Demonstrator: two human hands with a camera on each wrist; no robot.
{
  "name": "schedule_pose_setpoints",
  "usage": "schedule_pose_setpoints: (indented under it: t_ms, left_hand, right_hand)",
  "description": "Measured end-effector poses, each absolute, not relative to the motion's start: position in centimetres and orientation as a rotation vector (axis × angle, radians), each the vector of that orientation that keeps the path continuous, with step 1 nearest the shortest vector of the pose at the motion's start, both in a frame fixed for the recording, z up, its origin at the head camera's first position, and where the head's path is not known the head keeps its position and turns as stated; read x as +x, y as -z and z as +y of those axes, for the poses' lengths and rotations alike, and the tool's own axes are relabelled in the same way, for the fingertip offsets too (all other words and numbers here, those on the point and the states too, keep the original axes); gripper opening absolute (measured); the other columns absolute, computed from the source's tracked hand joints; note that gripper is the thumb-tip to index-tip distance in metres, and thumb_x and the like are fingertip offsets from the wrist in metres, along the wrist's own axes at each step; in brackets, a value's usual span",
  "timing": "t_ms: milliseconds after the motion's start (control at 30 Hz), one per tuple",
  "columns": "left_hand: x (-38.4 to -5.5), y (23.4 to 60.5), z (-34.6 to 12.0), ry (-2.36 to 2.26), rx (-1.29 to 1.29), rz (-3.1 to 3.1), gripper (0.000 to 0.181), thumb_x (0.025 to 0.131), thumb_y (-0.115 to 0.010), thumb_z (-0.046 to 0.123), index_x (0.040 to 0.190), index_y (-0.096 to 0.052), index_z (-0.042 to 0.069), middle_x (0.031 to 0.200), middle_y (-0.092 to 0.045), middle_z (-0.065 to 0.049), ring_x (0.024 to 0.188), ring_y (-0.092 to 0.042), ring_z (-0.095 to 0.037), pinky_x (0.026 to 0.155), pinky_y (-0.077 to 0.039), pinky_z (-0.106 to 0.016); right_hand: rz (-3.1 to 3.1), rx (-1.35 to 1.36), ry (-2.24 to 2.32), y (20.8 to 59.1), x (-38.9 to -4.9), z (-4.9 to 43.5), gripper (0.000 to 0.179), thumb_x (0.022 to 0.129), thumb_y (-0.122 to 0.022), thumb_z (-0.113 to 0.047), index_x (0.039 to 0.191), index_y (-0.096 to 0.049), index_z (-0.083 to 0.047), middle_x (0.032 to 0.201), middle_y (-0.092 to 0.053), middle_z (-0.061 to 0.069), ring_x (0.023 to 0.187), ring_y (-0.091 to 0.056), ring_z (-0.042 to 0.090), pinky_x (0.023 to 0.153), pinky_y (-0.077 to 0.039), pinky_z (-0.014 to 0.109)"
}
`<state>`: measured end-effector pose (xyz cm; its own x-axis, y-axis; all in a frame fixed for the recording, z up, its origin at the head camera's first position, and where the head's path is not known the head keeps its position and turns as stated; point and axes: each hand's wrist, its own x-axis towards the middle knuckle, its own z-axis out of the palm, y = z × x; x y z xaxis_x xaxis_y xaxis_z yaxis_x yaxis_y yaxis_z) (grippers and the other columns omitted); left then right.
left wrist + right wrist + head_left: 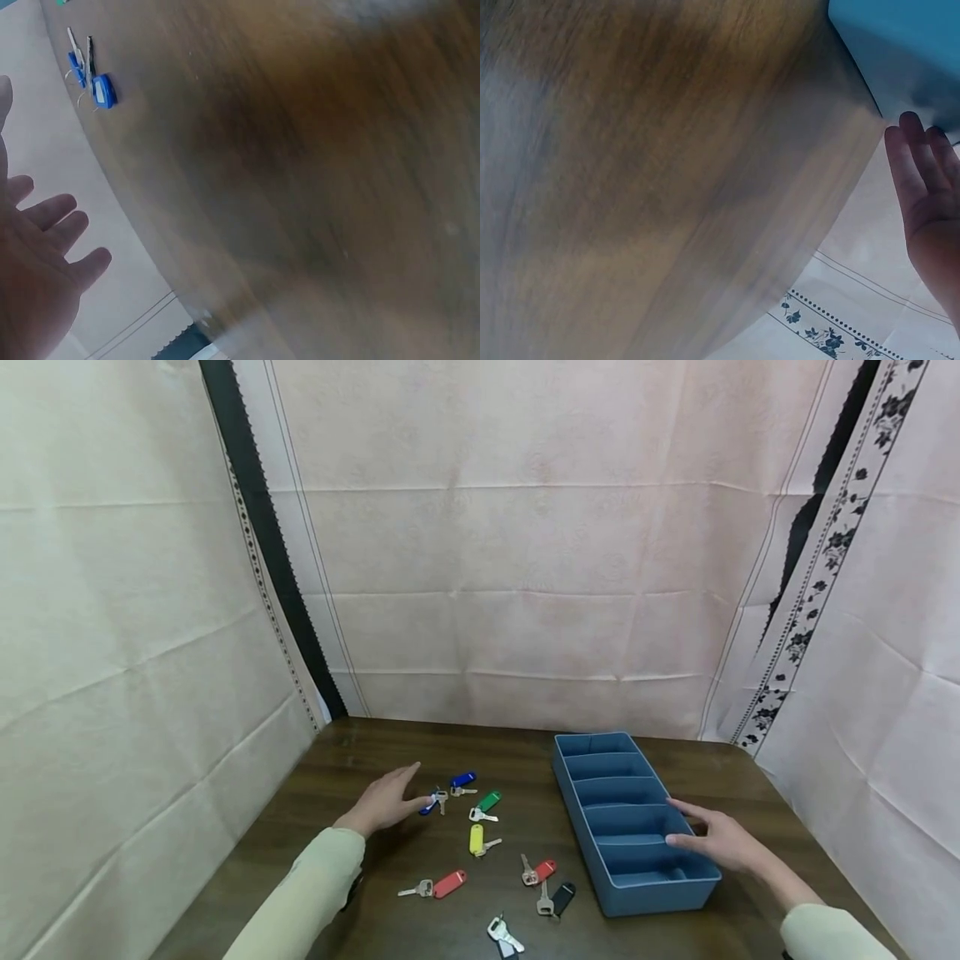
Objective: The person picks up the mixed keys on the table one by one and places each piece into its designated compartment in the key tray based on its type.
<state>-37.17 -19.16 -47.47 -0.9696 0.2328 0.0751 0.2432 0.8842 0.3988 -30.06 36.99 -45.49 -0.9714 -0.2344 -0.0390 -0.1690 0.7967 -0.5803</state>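
My left hand (386, 802) hovers at the left of the keys, thumb stretched toward a key with a blue tag (427, 808); I cannot tell if they touch. Its fingers are spread in the left wrist view. Just behind lies another key with a blue tag (462, 779). On the right, my right hand (712, 839) is at the side of a blue divided box (660, 900), thumb reaching over the rim. Straight fingers (922, 157) lie along the box's outer wall in the right wrist view; whether they press it is unclear.
Keys with green (489, 802), yellow (476, 839), red (450, 883) and black (562, 897) tags are scattered on the brown wooden table (360, 739). A second red tag (545, 869) and a key with a dark-edged tag (506, 935) lie nearer the front. Pale cloth hangs around.
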Motion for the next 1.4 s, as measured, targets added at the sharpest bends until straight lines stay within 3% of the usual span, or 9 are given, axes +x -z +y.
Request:
schedule_pose_setpoints:
  t_ms: [367, 667, 1400]
  left_hand:
    - [-38.9, 48.3, -18.7, 0.746, -0.404, -3.04, 0.061, 0.095, -0.068, 0.037, 0.145, -0.049, 0.007, 0.144, -0.05, -0.017, 0.133, -0.046, -0.036, 0.106, -0.036, -0.055]
    - [-40.4, 48.4, -18.4, 0.847, -0.42, -3.032, 0.041, 0.096, -0.068, 0.021, 0.133, -0.06, 0.006, 0.135, -0.059, -0.014, 0.127, -0.051, -0.036, 0.103, -0.04, -0.055]
    - [-42.7, 49.3, -17.6, 0.802, -0.434, -3.035, 0.016, 0.094, -0.068, 0.009, 0.109, -0.073, 0.007, 0.108, -0.069, -0.008, 0.102, -0.063, -0.028, 0.091, -0.049, -0.049]
  right_hand:
    - [2.828, -0.307, 1.021, 45.7, -30.1, 37.2, 0.079, 0.092, -0.07, -0.038, 0.152, -0.034, 0.0, 0.14, -0.044, 0.036, 0.119, -0.052, 0.052, 0.092, -0.043, 0.064]
    - [2.805, -0.248, 1.075, 46.2, -30.3, 37.6, 0.078, 0.093, -0.069, -0.038, 0.152, -0.033, -0.001, 0.141, -0.043, 0.036, 0.119, -0.054, 0.049, 0.093, -0.045, 0.061]
    - [2.784, -0.226, 1.128, 46.8, -30.7, 37.7, 0.077, 0.091, -0.071, -0.037, 0.152, -0.037, -0.005, 0.138, -0.05, 0.031, 0.123, -0.051, 0.048, 0.095, -0.043, 0.061]
